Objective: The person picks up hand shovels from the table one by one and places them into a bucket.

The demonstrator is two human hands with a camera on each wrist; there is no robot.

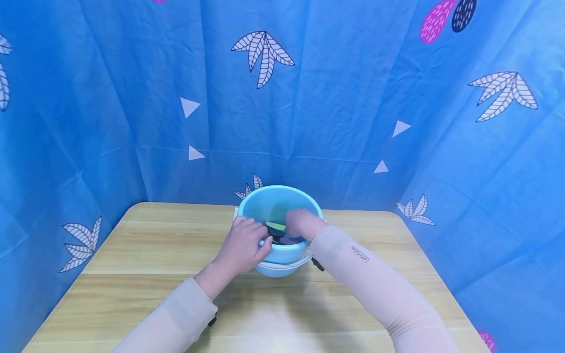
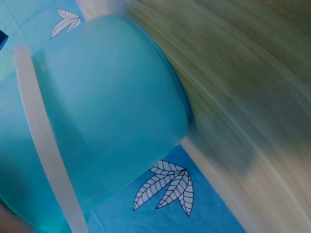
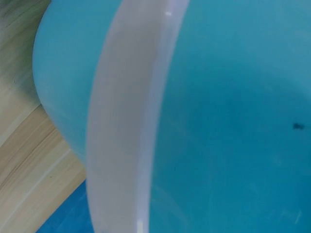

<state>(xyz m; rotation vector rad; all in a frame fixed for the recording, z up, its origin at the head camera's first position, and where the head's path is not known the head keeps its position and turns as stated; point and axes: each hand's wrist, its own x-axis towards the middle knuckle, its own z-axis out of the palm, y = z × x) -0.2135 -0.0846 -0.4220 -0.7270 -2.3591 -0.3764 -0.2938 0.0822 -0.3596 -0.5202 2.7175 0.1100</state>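
A light blue bucket stands near the back of the table, opening upward. My left hand grips its near left rim, with the fingers bent over the edge. My right hand reaches inside on the right; its fingertips are hidden, so whatever it touches cannot be made out. Within the bucket lie a green piece, a purple one and something dark, their kinds unclear. A pale handle hangs round the bucket's front. Both wrist views are filled mostly by the bucket wall and the handle.
The bucket stands on a light wooden table with rounded back corners. A blue patterned curtain encloses the table at the back and on both sides, close behind the bucket.
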